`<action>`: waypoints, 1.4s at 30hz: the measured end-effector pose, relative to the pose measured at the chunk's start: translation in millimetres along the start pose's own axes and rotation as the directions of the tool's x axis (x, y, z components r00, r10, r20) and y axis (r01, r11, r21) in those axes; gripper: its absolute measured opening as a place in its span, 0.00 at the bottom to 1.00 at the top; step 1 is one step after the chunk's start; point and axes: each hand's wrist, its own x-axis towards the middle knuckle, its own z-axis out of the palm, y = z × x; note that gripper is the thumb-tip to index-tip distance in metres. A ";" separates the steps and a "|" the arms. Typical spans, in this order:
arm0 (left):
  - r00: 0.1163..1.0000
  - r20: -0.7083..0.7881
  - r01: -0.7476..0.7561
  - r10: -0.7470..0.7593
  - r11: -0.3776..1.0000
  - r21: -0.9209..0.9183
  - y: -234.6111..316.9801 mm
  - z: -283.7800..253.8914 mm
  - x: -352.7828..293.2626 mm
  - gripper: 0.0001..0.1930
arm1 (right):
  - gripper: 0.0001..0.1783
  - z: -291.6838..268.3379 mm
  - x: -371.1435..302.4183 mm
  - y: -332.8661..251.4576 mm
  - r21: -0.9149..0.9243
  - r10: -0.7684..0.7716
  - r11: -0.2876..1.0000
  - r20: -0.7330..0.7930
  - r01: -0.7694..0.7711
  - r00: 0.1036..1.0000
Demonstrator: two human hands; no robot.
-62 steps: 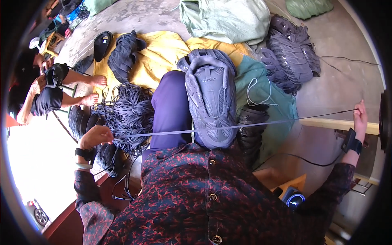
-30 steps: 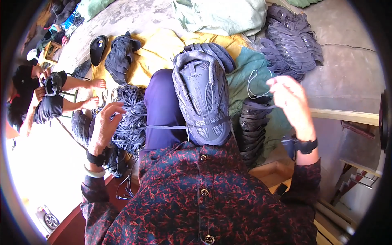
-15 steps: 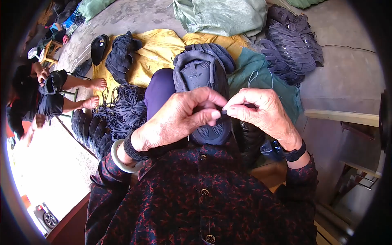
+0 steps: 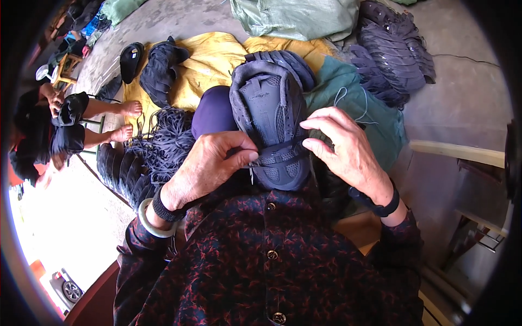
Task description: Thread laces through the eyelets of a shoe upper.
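Note:
A dark grey shoe upper (image 4: 265,103) lies on my lap, its rounded, perforated toe toward me and its padded collar away. Across the front of it runs a flat black shoelace (image 4: 283,145). At the upper's left edge my left hand (image 4: 209,163) pinches the lace between thumb and forefinger. My right hand (image 4: 348,149) is by the right edge, thumb and forefinger apart, close to where the lace reaches that side. Another strip of lace crosses the upper just below.
A heap of black laces (image 4: 166,144) lies left of my purple-clad knee (image 4: 211,115). Stacked dark uppers (image 4: 394,54) sit at the far right, others on a yellow sheet (image 4: 209,60). A pale green sack (image 4: 293,19) stands beyond. Another person's bare feet (image 4: 129,108) are at the left.
My hands have moved apart and lower over the upper, from meeting above it. The lace now stretches across the upper, and my right fingers have spread.

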 end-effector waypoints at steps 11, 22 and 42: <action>0.999 -0.029 -0.049 0.045 0.988 -0.149 8.1 19.2 10.2 0.06 | 0.09 25.9 4.6 -18.5 0.411 0.069 0.898 0.218 -0.156 0.974; 0.961 -0.236 0.060 -0.148 0.938 -0.343 -20.6 36.8 3.5 0.08 | 0.05 32.8 -4.1 -14.9 0.348 0.207 0.910 0.090 -0.226 0.974; 0.896 -0.414 -0.010 -0.160 0.925 -0.380 -29.5 60.8 13.1 0.16 | 0.10 48.2 -8.6 -20.3 0.233 0.174 0.961 -0.105 -0.146 0.979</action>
